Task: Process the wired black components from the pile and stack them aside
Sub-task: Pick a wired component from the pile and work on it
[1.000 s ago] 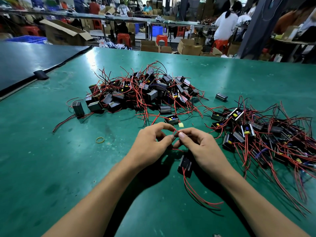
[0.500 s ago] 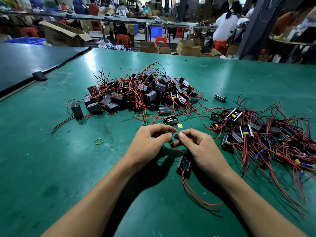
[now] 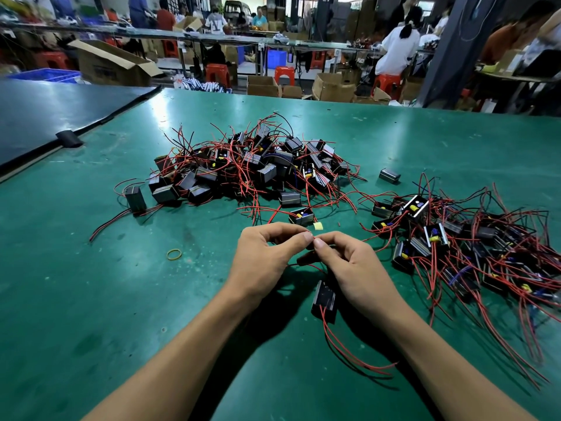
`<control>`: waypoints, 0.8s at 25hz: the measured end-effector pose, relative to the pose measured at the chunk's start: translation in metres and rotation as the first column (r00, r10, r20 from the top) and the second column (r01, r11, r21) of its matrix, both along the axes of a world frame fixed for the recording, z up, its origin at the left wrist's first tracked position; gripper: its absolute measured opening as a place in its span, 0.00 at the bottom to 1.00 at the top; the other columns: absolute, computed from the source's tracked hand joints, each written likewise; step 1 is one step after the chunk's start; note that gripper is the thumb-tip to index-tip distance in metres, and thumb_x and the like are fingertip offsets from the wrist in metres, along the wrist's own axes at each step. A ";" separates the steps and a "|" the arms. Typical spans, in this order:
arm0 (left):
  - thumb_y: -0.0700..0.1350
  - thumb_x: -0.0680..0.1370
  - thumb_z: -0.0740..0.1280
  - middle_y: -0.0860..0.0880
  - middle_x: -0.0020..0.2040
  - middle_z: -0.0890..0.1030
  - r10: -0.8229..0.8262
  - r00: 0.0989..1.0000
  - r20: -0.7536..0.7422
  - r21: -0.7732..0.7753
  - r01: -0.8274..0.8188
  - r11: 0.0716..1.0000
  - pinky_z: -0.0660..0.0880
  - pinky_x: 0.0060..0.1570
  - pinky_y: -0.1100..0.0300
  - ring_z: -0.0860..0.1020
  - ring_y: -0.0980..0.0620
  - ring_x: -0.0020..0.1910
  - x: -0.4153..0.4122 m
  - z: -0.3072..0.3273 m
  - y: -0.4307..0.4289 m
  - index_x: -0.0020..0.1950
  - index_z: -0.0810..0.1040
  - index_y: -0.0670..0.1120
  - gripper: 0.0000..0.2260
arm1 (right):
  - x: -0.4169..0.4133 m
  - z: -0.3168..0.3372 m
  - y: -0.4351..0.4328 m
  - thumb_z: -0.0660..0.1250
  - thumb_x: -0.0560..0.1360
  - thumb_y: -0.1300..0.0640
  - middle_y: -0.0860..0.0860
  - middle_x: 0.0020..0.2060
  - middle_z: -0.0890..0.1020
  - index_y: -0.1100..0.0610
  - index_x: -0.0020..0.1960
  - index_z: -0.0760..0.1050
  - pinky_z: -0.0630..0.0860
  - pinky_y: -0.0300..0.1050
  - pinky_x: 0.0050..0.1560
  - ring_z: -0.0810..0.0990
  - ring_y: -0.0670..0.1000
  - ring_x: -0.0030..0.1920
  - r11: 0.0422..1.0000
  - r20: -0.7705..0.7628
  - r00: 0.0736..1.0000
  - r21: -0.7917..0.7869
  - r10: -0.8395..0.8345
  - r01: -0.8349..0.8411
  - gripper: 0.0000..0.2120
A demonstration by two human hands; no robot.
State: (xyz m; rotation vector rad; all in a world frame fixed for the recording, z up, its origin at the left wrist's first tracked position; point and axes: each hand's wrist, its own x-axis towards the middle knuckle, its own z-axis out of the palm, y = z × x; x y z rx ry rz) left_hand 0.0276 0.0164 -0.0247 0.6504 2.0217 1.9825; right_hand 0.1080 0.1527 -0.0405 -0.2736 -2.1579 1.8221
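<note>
The left hand (image 3: pixel 267 258) and right hand (image 3: pixel 352 265) are pinching one red wire (image 3: pixel 309 264) near its tip. Its black box (image 3: pixel 324 299) is lying beside the right wrist, toward the bench's (image 3: pixel 91 299) near edge. Gripping close to the tip should be giving better control.

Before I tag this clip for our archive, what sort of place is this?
Probably a small electronics assembly workshop: a green bench heaped with wired black components, other workers seated at long tables, and cardboard boxes and red stools behind.
</note>
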 end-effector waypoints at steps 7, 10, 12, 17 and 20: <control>0.43 0.73 0.75 0.49 0.33 0.83 0.009 0.999 -0.053 -0.020 -0.010 1.000 0.74 0.39 0.51 0.75 0.53 0.31 -0.001 0.001 -0.001 0.42 0.86 0.46 0.01 | 0.002 0.001 0.001 0.68 0.80 0.55 0.44 0.42 0.86 0.51 0.52 0.81 0.78 0.40 0.47 0.84 0.43 0.42 0.963 -0.107 0.990 0.245 -0.089 0.113 0.04; 0.43 0.73 0.75 0.55 0.29 0.80 -0.040 0.998 -0.050 -0.041 0.037 0.998 0.71 0.36 0.63 0.74 0.60 0.27 -0.004 0.001 -0.003 0.42 0.86 0.46 0.01 | 0.004 0.003 0.008 0.73 0.76 0.60 0.41 0.45 0.82 0.45 0.58 0.80 0.69 0.33 0.34 0.71 0.43 0.29 0.848 -0.330 0.938 0.462 -0.107 0.259 0.15; 0.43 0.73 0.75 0.58 0.26 0.78 -0.073 0.995 -0.063 -0.064 0.069 0.996 0.68 0.32 0.70 0.72 0.64 0.25 -0.006 0.001 -0.004 0.43 0.85 0.46 0.01 | 0.003 0.004 0.013 0.73 0.75 0.63 0.42 0.49 0.81 0.48 0.60 0.81 0.68 0.31 0.38 0.71 0.43 0.32 0.788 -0.397 0.917 0.555 -0.029 0.265 0.17; 0.41 0.74 0.74 0.57 0.28 0.77 -0.122 0.983 -0.134 -0.099 0.109 0.989 0.66 0.32 0.75 0.70 0.64 0.26 -0.010 0.003 -0.009 0.44 0.85 0.44 0.01 | 0.001 0.003 0.019 0.70 0.77 0.64 0.49 0.53 0.84 0.56 0.58 0.83 0.79 0.43 0.53 0.83 0.45 0.54 0.779 -0.432 0.899 0.587 0.070 0.221 0.12; 0.41 0.73 0.75 0.56 0.31 0.79 -0.144 0.982 -0.121 -0.112 0.131 0.985 0.68 0.34 0.72 0.72 0.63 0.29 -0.010 0.005 -0.011 0.43 0.86 0.45 0.01 | 0.000 0.003 0.024 0.70 0.77 0.61 0.49 0.53 0.84 0.56 0.59 0.83 0.80 0.50 0.51 0.83 0.49 0.53 0.738 -0.420 0.902 0.639 0.097 0.219 0.11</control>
